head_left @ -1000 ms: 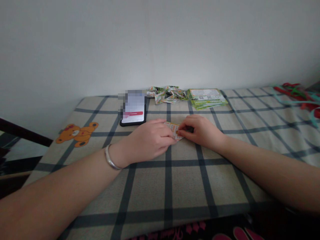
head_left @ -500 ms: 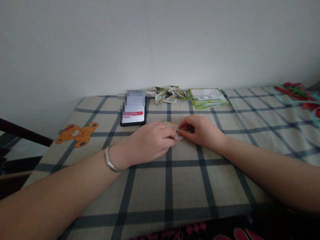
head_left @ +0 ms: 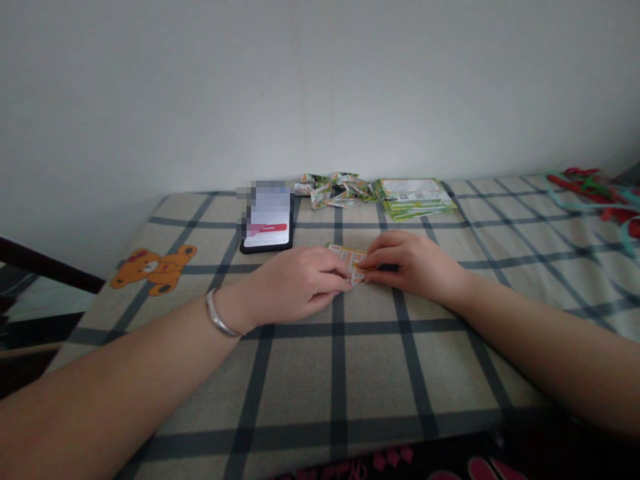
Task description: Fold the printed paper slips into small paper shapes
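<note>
A small printed paper (head_left: 346,254) in yellow, white and orange lies low over the checked cloth, between my two hands. My left hand (head_left: 303,280), with a silver bangle at its wrist, has its fingers closed on the paper's left side and covers much of it. From the right, my right hand (head_left: 405,263) pinches the paper's other edge between thumb and fingers. Behind them are several folded paper pieces (head_left: 345,192) with green and white print, set close together. Beside those rests a stack of green leaflets (head_left: 415,197).
A phone (head_left: 267,220) with a lit, partly blurred screen stands left of the folded pieces. An orange bear cutout (head_left: 156,269) lies at the left on the checked tablecloth (head_left: 300,380). Red and pale-blue strips (head_left: 595,193) lie at the far right, and a white wall (head_left: 320,87) rises behind.
My right hand has shifted slightly right, and its fingers have straightened a little along the paper's edge. More of the paper shows between my hands. My left hand has barely moved.
</note>
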